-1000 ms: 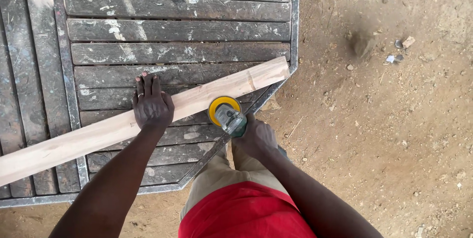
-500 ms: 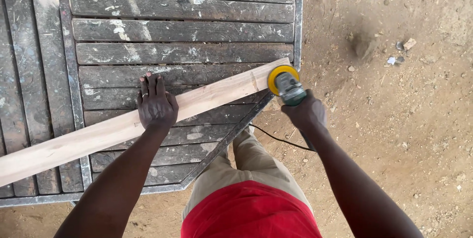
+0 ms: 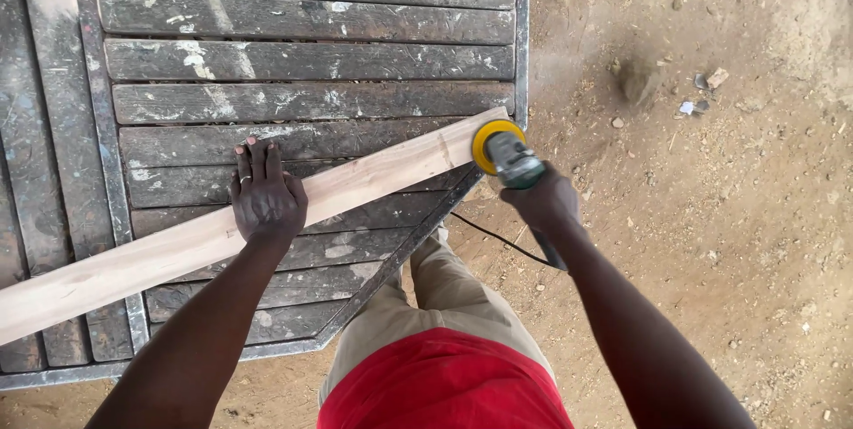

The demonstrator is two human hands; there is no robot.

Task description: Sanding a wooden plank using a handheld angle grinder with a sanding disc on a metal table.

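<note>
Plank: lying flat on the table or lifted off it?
Flat: the plank rests across the slatted table, pressed down by the left hand.

Pale smooth wooden plank [image 3: 222,238] on a scuffed, weathered slatted table [image 3: 302,47]

No packages, labels, signs or screens show anywhere around the hands, neither on the surface nor on the ground beside it.
</note>
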